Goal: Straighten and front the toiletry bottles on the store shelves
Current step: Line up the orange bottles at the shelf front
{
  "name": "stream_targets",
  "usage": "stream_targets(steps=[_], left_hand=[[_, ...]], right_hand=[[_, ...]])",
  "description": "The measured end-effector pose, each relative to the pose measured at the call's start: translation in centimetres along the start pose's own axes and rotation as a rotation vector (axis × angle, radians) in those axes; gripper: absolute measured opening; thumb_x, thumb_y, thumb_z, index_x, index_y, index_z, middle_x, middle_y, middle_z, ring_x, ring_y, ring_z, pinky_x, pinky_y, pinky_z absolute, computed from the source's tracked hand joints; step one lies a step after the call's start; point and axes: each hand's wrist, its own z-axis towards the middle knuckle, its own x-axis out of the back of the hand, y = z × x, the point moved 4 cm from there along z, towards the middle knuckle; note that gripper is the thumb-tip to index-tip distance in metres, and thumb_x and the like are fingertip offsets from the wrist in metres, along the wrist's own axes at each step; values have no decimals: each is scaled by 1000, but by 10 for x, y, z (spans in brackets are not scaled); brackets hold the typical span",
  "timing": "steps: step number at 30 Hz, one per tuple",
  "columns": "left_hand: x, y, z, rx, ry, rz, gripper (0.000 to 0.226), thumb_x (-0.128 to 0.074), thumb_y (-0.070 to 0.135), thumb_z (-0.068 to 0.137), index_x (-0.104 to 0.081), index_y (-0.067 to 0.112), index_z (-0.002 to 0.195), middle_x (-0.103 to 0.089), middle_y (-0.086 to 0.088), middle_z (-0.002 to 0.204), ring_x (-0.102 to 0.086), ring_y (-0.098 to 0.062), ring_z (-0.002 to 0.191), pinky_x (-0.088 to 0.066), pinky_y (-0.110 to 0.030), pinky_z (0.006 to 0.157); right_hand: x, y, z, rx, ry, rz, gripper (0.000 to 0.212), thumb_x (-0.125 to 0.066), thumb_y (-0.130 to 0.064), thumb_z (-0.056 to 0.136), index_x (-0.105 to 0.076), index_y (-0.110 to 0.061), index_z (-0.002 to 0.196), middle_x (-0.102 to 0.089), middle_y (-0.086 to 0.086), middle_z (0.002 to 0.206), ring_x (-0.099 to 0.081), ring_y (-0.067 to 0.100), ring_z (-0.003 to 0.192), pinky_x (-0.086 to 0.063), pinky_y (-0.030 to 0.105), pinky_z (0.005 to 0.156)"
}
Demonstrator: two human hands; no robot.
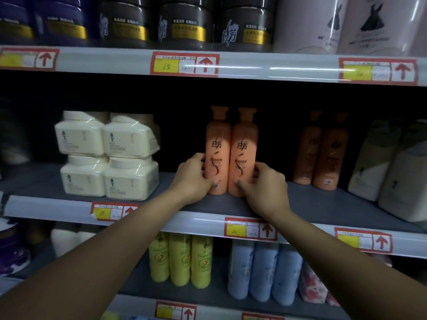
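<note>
Two upright orange shampoo bottles, touching side by side, are gripped low by the curled left hand and right hand.

You are facing the middle shelf, where two bottles are standing upright, touching side by side near its front edge. Your left hand is gripping the left one, your right hand the right one. Stacked tubs are sitting to their left, another bottle pair farther back to their right.
</note>
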Motion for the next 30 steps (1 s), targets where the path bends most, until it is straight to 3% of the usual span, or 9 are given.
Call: stream_targets(steps=[3,6,9,12,22,27,30], left_hand=[[-2,-2,-4,39,9,56,81,-90,15,76,-49,21,146,-67,-1,134,-67,-23,119,-56,-45,104],[5,9,-17,79,140,184,85,-83,25,76,-42,21,151,-59,-6,140,-65,-27,119,-56,-47,100],[11,32,-40,4,280,246,64,-77,22,79,-51,22,137,-55,-4,132,-60,-25,118,-55,-42,93],[6,53,-62,-138,329,242,44,-70,14,79,-57,22,121,-55,-1,118,-60,-24,110,-54,-42,89],[-59,113,-75,-301,30,219,28,-69,17,82,-63,26,108,-58,8,105,-62,-17,96,-50,-31,85],[-102,130,-59,-297,-87,254,27,-74,28,88,-63,24,113,-55,5,107,-63,-19,100,-47,-27,85],[-125,133,-41,-260,-114,246,30,-75,35,88,-63,26,113,-61,2,115,-64,-20,102,-51,-31,90]], right_hand=[[7,3,-3,8,-43,34,38,-76,-39,83,-69,-23,116,-76,0,103,-72,26,101,-59,44,90],[20,10,-8,-7,-51,20,42,-69,-28,89,-65,-17,129,-75,6,111,-69,30,107,-56,41,94],[37,23,-14,-49,-16,-10,51,-67,-25,90,-60,-14,139,-71,8,126,-65,32,117,-54,41,98],[57,36,-22,-87,4,-23,48,-66,-25,89,-62,-16,136,-70,8,128,-64,33,120,-51,42,101],[128,80,-39,-169,47,-46,35,-66,-31,86,-63,-18,118,-69,14,116,-66,39,105,-54,41,88],[150,111,-33,-180,48,-65,44,-69,-26,88,-62,-12,130,-71,15,116,-65,38,110,-50,39,88],[150,128,-23,-174,34,-77,42,-68,-30,88,-63,-13,126,-72,15,116,-66,38,107,-52,41,86]])
